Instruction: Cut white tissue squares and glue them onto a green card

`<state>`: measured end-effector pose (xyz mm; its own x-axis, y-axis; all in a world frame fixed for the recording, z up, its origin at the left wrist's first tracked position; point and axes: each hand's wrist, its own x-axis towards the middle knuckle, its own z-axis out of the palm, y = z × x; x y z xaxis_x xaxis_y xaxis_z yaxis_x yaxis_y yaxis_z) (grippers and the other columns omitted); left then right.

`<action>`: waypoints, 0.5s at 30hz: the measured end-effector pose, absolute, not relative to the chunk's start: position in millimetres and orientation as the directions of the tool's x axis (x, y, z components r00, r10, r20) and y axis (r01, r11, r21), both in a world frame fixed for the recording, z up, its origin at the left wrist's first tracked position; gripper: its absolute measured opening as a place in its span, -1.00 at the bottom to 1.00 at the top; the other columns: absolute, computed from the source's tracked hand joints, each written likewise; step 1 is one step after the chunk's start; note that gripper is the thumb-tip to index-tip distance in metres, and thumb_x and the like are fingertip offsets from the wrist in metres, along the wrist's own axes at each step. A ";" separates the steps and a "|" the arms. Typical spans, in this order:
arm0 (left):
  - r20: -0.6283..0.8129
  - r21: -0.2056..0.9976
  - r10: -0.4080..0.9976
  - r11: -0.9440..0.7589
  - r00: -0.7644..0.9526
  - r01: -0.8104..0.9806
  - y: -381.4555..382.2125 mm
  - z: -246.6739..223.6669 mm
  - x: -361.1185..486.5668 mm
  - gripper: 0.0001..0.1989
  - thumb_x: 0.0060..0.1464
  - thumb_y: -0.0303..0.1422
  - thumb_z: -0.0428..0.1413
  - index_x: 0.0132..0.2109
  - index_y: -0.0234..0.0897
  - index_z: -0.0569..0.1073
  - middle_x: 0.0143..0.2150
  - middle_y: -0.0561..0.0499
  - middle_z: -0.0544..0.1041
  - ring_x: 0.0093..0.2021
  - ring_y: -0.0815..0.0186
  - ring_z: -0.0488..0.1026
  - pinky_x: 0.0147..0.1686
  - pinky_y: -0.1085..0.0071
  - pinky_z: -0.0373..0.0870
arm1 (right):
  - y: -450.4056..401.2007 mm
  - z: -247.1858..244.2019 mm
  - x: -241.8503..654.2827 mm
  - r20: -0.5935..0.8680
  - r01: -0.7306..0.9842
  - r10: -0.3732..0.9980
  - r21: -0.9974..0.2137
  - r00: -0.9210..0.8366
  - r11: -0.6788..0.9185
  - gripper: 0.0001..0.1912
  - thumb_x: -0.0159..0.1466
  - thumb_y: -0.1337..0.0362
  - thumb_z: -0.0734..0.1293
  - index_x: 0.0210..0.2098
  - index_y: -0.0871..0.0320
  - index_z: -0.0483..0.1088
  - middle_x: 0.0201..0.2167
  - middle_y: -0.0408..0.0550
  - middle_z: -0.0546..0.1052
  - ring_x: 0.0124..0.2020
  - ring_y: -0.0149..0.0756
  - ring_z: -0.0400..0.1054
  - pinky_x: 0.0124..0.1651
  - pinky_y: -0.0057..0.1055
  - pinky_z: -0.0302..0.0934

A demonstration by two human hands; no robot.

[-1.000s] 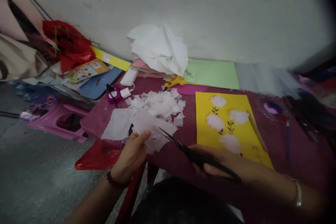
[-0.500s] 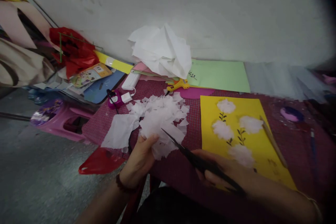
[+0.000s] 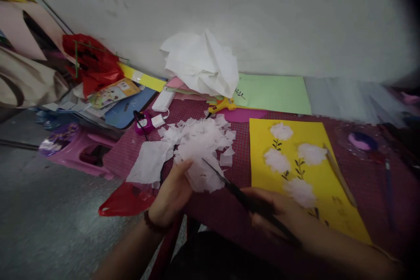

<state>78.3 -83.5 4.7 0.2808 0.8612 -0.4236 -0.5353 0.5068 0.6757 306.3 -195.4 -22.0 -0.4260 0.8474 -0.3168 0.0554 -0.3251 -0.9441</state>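
My left hand (image 3: 173, 190) pinches a round, layered piece of white tissue paper (image 3: 204, 175) at its lower left edge. Dark, long-bladed scissors (image 3: 241, 197) are gripped in my right hand (image 3: 278, 214), their tip over the held tissue. Behind the held piece lies a heap of small white tissue scraps (image 3: 210, 133). A flat white sheet (image 3: 147, 162) rests left of it. On the right is a yellow sheet (image 3: 262, 177) with white tissue flowers and dark painted leaves, a brush (image 3: 339, 175) lying across its right side.
A yellow glue gun (image 3: 223, 106) lies behind the scraps, near a purple plug adapter (image 3: 144, 123). Crumpled white paper (image 3: 203, 63) and a green sheet (image 3: 275, 94) are against the wall. A pink stool (image 3: 82, 153) stands at the left.
The held tissue has turned and shifted slightly, uncovering small scraps at its upper right. My left hand has moved slightly left, my right hand slightly right.
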 end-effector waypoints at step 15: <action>-0.459 0.679 0.853 0.516 0.246 -0.522 -95.2 -3.5 86.9 -0.65 -0.04 -0.48 0.28 -0.05 -0.25 0.53 -0.11 -0.02 0.65 -0.09 0.17 0.59 -0.13 0.35 0.53 | -177.6 5.4 301.4 -0.330 0.024 0.782 -0.927 -0.529 -0.374 -0.26 0.16 -0.32 0.28 0.06 0.13 0.26 -0.34 -0.10 0.31 -0.37 -0.31 0.18 -0.31 -0.35 0.16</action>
